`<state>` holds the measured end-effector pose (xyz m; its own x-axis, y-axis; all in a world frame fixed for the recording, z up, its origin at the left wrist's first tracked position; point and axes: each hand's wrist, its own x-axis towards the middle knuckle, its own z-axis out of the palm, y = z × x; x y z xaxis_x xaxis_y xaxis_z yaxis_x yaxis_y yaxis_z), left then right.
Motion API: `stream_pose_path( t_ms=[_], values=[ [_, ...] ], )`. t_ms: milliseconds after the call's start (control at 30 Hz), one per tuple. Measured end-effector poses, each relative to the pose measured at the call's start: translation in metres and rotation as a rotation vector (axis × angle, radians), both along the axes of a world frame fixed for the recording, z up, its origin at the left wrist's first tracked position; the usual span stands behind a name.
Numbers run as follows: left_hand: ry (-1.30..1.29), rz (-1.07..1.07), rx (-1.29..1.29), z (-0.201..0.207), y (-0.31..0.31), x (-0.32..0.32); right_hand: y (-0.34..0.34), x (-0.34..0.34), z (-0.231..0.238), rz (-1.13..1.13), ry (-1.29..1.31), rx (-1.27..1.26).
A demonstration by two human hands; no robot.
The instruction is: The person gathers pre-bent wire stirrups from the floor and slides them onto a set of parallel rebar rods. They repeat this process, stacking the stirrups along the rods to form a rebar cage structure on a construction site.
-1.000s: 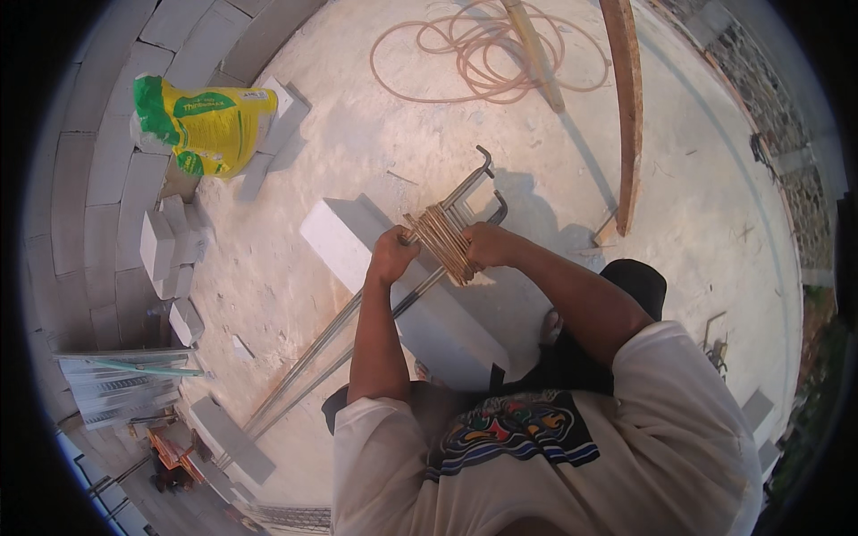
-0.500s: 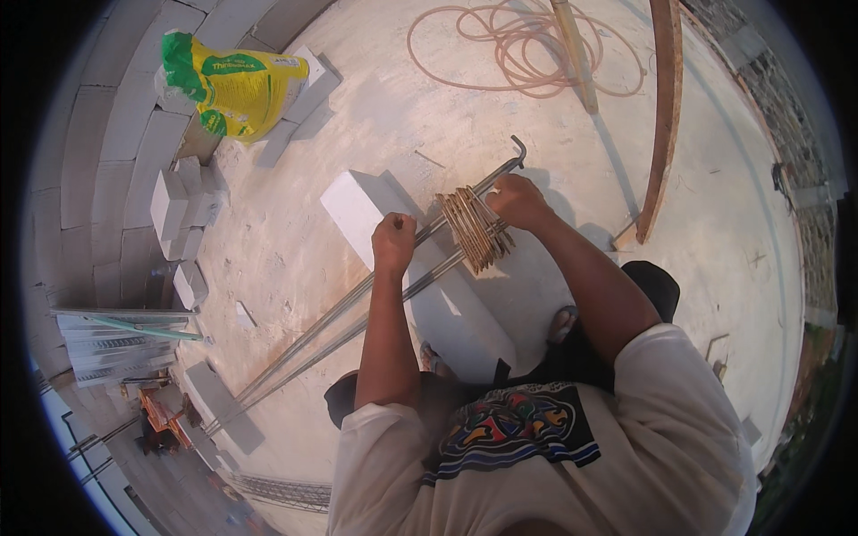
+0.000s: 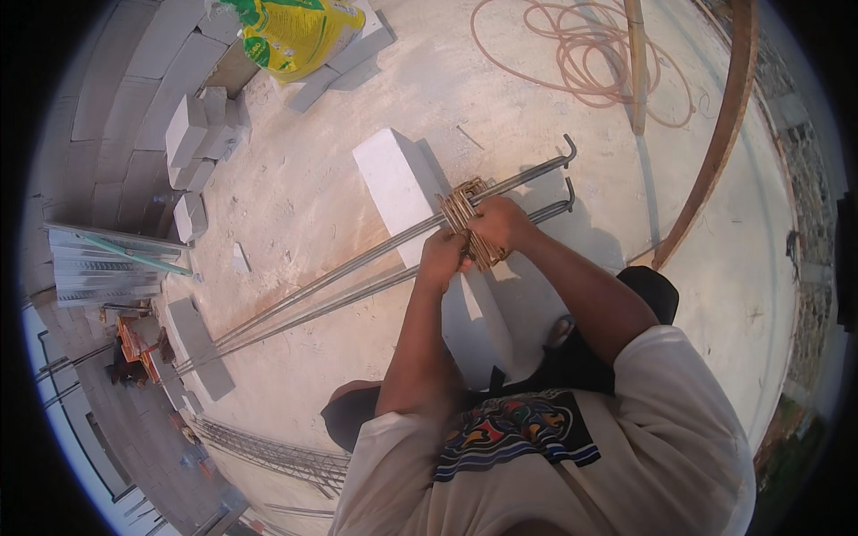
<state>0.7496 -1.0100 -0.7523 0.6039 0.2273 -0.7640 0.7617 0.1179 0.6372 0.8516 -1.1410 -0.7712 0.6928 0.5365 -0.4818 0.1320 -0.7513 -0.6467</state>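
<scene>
While the long metal rods (image 3: 536,172) are threaded through a bundle of square metal rings (image 3: 458,207), the rings are pinched by the left hand (image 3: 444,255) and gripped by the right hand (image 3: 503,223), near the hooked rod ends. A white block (image 3: 389,174) is crossed by the rods, and another block (image 3: 198,350) is crossed farther off. Beyond the hooked ends, the floor is taken up by a coiled hose (image 3: 565,64), a wooden post (image 3: 638,71) and a curved plank (image 3: 719,170). A yellow-and-green sack (image 3: 299,40) is seen at upper left, with stacked blocks (image 3: 186,134) below it.
</scene>
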Motion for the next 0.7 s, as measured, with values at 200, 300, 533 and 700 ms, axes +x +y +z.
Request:
stream_pose_path(
  t_ms=[200,300,533,700],
  values=[
    [-0.058,0.123,-0.006,0.005,0.031,-0.03,0.023,-0.001,-0.011,0.107,0.187,0.064],
    [-0.093,0.07,-0.014,-0.002,0.031,-0.026,0.025,-0.004,-0.016,0.062,0.246,0.14],
    [-0.084,0.048,-0.065,0.001,0.028,-0.021,0.024,0.0,-0.009,-0.075,0.439,0.207],
    [-0.269,0.095,-0.033,-0.003,0.013,-0.022,0.018,0.005,0.025,-0.046,0.346,0.21]
  ],
)
